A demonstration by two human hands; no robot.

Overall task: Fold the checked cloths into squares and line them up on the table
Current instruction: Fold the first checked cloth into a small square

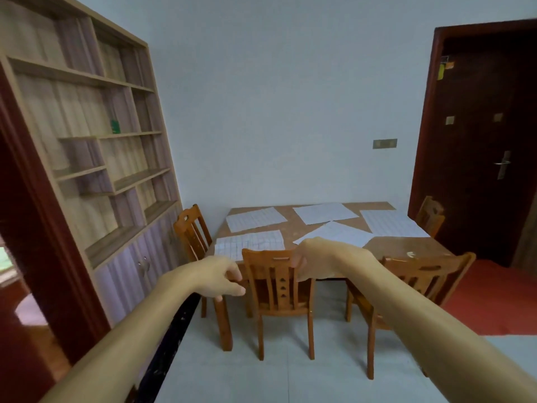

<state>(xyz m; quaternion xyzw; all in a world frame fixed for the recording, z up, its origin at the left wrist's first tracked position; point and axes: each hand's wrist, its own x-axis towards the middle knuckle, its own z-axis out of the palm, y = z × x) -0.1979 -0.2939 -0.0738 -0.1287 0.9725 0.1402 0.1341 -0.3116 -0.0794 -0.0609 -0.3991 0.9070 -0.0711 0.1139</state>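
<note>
Soft, even, cool light fills the room, and the wall (290,112) takes a bluish cast. The door (479,170) at right stays dim. Faint shadows lie under the chairs (279,283). The whole view is slightly blurred, the bookcase (87,126) most smeared. Its lines bow near the frame's edge. Checks on the checked cloths (255,218) along the tabletop's (406,248) far edge wash out.

On table (406,251): cloth (255,218) far-L corner, cloth (324,213) mid far edge, cloth (392,223) R edge, cloth (250,244) near-L corner, cloth (340,234) centre, chair (276,283) + chair (421,274) at near edge, chair (190,228) L edge, chair (430,215) R edge
</note>
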